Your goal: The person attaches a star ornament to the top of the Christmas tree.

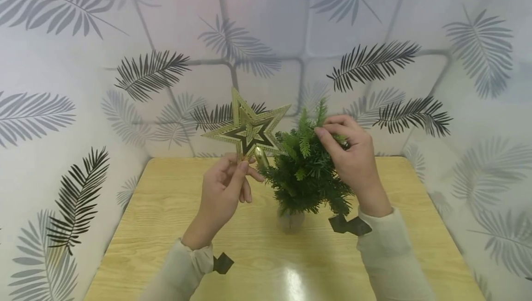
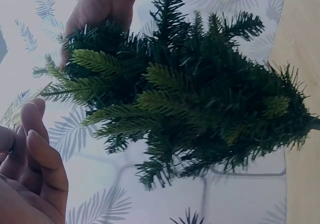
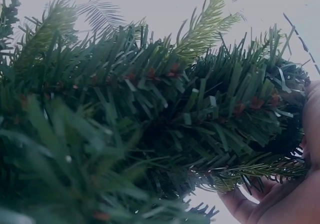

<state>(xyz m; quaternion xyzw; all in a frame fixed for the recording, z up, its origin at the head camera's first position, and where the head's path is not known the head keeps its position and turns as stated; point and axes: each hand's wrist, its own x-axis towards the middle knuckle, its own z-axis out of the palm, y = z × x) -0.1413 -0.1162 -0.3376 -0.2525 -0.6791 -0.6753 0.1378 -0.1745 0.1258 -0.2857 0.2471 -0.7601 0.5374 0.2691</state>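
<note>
A gold glittery star tree topper (image 1: pixel 250 132) is held up by my left hand (image 1: pixel 226 188), thumb and fingers pinching it by its lower point. Its short shiny gold tube (image 1: pixel 261 157) sticks out toward the tree. To the right stands a small artificial Christmas tree (image 1: pixel 307 181) with dark needles and lighter green tips. My right hand (image 1: pixel 353 151) pinches a branch near the treetop, its fingers bent among the sprigs. In the left wrist view the left fingers (image 2: pixel 45 156) are beside the treetop, and only a thin edge of the star shows.
The tree's pale round base (image 1: pixel 291 221) rests on the yellow wood-grain table (image 1: pixel 166 227). Feather-patterned walls (image 1: pixel 270 24) rise behind the table and at both sides. Dark tabs (image 1: pixel 350 225) hang by the sleeve cuffs.
</note>
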